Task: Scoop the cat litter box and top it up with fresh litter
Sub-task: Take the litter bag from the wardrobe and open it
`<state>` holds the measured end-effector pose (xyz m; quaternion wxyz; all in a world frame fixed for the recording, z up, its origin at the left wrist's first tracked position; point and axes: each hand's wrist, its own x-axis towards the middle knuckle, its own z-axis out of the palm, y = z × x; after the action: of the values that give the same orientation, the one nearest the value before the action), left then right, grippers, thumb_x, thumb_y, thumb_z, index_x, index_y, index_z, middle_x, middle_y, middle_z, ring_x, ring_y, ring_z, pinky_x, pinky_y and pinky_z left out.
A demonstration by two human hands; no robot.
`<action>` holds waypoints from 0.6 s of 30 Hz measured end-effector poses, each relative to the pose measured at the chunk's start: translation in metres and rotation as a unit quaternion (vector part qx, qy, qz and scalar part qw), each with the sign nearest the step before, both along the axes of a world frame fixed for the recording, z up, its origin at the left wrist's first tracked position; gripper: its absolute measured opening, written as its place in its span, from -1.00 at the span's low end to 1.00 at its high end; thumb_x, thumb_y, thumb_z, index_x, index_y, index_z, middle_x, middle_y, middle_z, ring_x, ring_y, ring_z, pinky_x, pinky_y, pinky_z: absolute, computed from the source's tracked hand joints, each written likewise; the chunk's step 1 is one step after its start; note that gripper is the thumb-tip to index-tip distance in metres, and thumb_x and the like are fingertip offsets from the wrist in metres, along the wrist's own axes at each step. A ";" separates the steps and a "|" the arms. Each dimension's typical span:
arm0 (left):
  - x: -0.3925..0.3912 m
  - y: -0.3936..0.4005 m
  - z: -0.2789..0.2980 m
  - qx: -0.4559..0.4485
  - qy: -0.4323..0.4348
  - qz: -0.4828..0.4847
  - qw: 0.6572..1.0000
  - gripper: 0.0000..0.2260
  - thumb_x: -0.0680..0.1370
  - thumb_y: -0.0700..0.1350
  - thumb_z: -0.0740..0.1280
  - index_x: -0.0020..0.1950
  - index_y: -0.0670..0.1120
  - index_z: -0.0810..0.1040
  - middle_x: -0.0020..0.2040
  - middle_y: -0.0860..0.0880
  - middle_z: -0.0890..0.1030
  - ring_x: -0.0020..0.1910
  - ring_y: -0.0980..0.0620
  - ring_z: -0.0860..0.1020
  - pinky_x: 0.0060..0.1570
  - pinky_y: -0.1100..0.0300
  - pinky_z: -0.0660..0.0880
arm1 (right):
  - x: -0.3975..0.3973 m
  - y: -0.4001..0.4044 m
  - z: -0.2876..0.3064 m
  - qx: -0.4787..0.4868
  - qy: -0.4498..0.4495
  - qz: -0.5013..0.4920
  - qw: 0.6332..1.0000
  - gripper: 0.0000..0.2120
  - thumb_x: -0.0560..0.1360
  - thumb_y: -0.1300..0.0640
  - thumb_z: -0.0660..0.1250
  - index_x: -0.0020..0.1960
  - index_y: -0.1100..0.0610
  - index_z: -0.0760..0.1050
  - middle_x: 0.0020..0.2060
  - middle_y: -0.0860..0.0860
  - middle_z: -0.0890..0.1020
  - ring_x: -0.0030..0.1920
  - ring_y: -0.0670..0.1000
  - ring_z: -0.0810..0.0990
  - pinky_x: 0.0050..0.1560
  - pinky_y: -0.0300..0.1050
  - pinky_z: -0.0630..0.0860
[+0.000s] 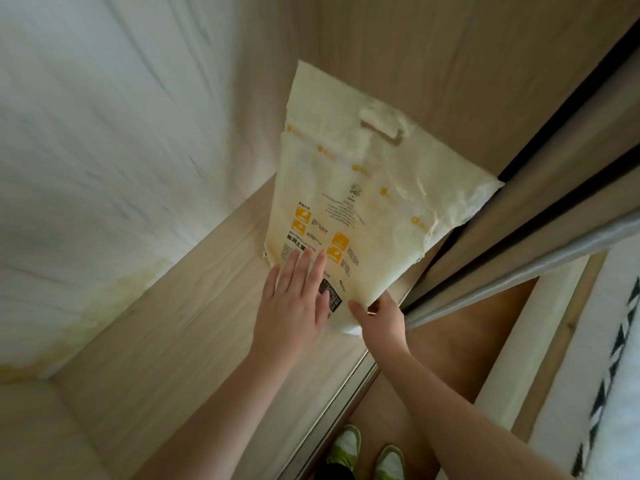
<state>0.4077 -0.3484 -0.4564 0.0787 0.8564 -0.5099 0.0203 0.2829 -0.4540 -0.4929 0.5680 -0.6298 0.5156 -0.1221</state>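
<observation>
Nearest the camera, two feet in green-and-white shoes (pixel 367 452) stand on the wooden floor (pixel 460 344) beside the sliding-door track (pixel 349 386).

Beyond them the right hand (pixel 379 322) makes the grip: thumb on the printed face and fingers curled under the near corner of the one cat litter bag (pixel 349 202). Just beside that grip, the left hand (pixel 294 303) lies flat with straight fingers pressed on the bag's lower face, holding nothing. The bag rests on the wardrobe shelf (pixel 180 323) and leans up and away from the grip, its cut-out handle (pixel 382 128) at the far end, well beyond either hand.

The likely trouble: one pinched corner is a poor hold on a sack that looks heavy with litter. It could slip from the grip, or the thin plastic could tear there and spill. Dragged outward, its far right corner may catch the sliding door (pixel 540 188) it lies against.

Count: one bag, one handle, two hands, two shoes. A white padded bundle (pixel 104 150) fills the space left of the grip. No litter box or scoop is in view.
</observation>
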 end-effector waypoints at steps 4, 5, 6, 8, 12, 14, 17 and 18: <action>-0.018 0.007 0.034 -0.016 -0.003 -0.028 0.999 -0.47 0.64 0.03 0.11 0.58 -0.08 0.13 0.52 -0.12 0.29 0.52 -0.10 0.23 0.41 -0.12 0.27 | -0.032 0.013 0.024 -0.005 0.014 -0.011 1.000 -0.81 0.49 0.11 0.40 0.06 -0.10 0.49 -0.18 -0.18 0.65 -0.14 -0.15 0.61 -0.23 -0.32 0.49; -0.022 0.009 0.043 -0.025 -0.006 -0.035 0.999 -0.47 0.63 0.02 0.14 0.58 -0.08 0.14 0.53 -0.13 0.29 0.52 -0.10 0.23 0.40 -0.12 0.28 | -0.040 0.014 0.030 -0.008 0.025 -0.010 1.000 -0.81 0.48 0.10 0.41 0.04 -0.11 0.50 -0.17 -0.16 0.65 -0.14 -0.13 0.61 -0.22 -0.30 0.51; -0.025 0.010 0.051 -0.037 -0.010 -0.043 0.998 -0.47 0.63 0.02 0.16 0.57 -0.09 0.15 0.53 -0.13 0.28 0.52 -0.10 0.22 0.40 -0.12 0.28 | -0.047 0.016 0.037 -0.013 0.036 -0.006 0.999 -0.82 0.47 0.09 0.41 0.02 -0.12 0.51 -0.17 -0.13 0.66 -0.13 -0.11 0.61 -0.20 -0.27 0.53; -0.032 0.011 0.067 -0.063 -0.018 -0.065 0.996 -0.47 0.62 0.01 0.20 0.56 -0.10 0.19 0.53 -0.14 0.26 0.53 -0.10 0.21 0.40 -0.13 0.29 | -0.062 0.021 0.048 -0.034 0.061 0.002 0.998 -0.88 0.45 0.09 0.44 -0.06 -0.04 0.53 -0.19 -0.10 0.66 -0.16 -0.09 0.60 -0.19 -0.21 0.55; -0.042 0.007 0.100 -0.129 -0.033 -0.104 0.986 -0.45 0.60 0.00 0.26 0.55 -0.12 0.23 0.54 -0.17 0.25 0.53 -0.12 0.21 0.40 -0.14 0.29 | -0.097 0.032 0.078 -0.051 0.073 -0.022 0.996 -0.81 0.43 0.12 0.47 -0.26 0.05 0.47 -0.28 -0.10 0.63 -0.24 -0.13 0.59 -0.32 -0.25 0.52; -0.045 0.003 0.117 -0.161 -0.042 -0.130 0.977 -0.44 0.59 -0.01 0.28 0.55 -0.12 0.21 0.54 -0.17 0.25 0.53 -0.13 0.21 0.40 -0.15 0.29 | -0.116 0.036 0.092 -0.051 0.068 -0.034 0.996 -0.78 0.42 0.13 0.49 -0.29 0.03 0.45 -0.30 -0.09 0.65 -0.27 -0.16 0.60 -0.34 -0.25 0.49; -0.051 -0.004 0.145 -0.195 -0.056 -0.176 0.963 -0.44 0.59 0.01 0.28 0.54 -0.13 0.21 0.52 -0.18 0.27 0.52 -0.13 0.21 0.44 -0.13 0.25 | -0.150 0.041 0.110 -0.045 0.058 -0.058 0.996 -0.74 0.39 0.15 0.51 -0.32 0.03 0.44 -0.34 -0.07 0.66 -0.33 -0.10 0.59 -0.37 -0.28 0.41; -0.053 -0.008 0.155 -0.203 -0.057 -0.191 0.959 -0.43 0.59 0.02 0.29 0.53 -0.13 0.21 0.52 -0.18 0.27 0.52 -0.14 0.22 0.44 -0.13 0.24 | -0.161 0.042 0.117 -0.043 0.059 -0.068 0.995 -0.73 0.38 0.15 0.52 -0.33 0.03 0.43 -0.35 -0.04 0.65 -0.35 -0.03 0.58 -0.38 -0.26 0.41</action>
<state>0.3545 -0.3560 -0.3017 0.2242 0.7067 -0.6524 0.1568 0.1216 -0.4119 -0.3755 0.4996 -0.6230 0.5841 -0.1451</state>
